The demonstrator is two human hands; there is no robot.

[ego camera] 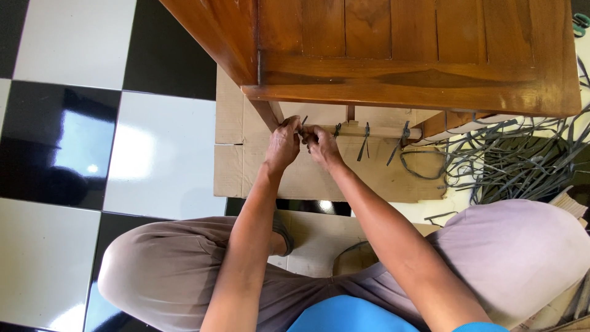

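Strap in hand: a thin dark strip (pixel 303 126), narrow and flat, its short end sticking up between the two hands; it sits at the left end of the pale wooden rail (pixel 381 131) under the cabinet.
Left hand: the left hand (pixel 284 142) is clenched on the strip, thumb and fingers pinched at the rail beside the cabinet leg (pixel 268 114).
Right hand: the right hand (pixel 321 144) pinches the same strip, touching the left hand.
Cabinet: one brown varnished wooden cabinet (pixel 418 55), panelled, standing over the rail.
Tied strips on the rail: three more dark strips (pixel 365 140) hang from it to the right of the hands, spaced apart.
Loose strips: a tangled heap of dark strips (pixel 516 160) on the floor to the right, too many to count.
Cardboard: plain brown flattened sheets (pixel 233 160), unprinted, under the cabinet and beneath the person's legs.
Floor: black and white glossy tiles (pixel 153 154).
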